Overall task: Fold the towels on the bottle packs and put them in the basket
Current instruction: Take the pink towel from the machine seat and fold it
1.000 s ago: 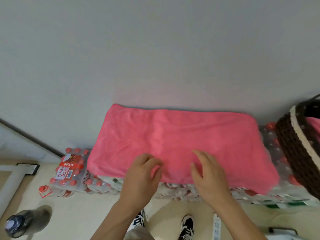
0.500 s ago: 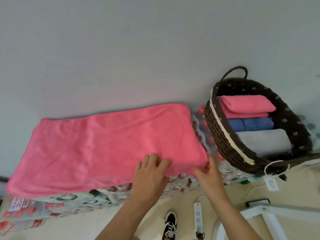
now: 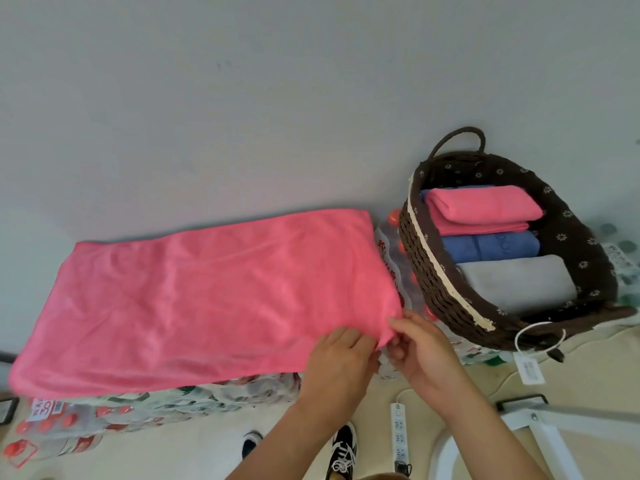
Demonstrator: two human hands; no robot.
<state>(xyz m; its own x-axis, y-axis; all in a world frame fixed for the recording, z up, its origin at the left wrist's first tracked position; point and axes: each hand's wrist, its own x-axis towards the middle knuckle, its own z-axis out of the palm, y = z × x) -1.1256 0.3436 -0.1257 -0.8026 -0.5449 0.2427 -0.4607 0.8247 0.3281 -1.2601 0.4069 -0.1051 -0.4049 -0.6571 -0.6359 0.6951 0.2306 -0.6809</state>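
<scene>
A pink towel (image 3: 207, 292) lies spread flat over the bottle packs (image 3: 145, 408), against the wall. Both hands meet at its near right corner. My left hand (image 3: 341, 362) rests on the towel's front edge with fingers pinching the fabric. My right hand (image 3: 420, 349) pinches the corner tip from the right side. To the right stands a dark woven basket (image 3: 429, 282) holding folded towels: pink (image 3: 481, 209), blue (image 3: 491, 245) and grey (image 3: 516, 285).
A white power strip (image 3: 400, 429) lies on the floor by my shoes (image 3: 343, 452). A white metal frame (image 3: 540, 420) stands at the lower right. A tag on a white loop (image 3: 528, 367) hangs off the basket's near end. The wall rises right behind the packs.
The view swung right, bringing the basket into sight. Both hands slid right along the towel's front edge and now pinch its near right corner.
</scene>
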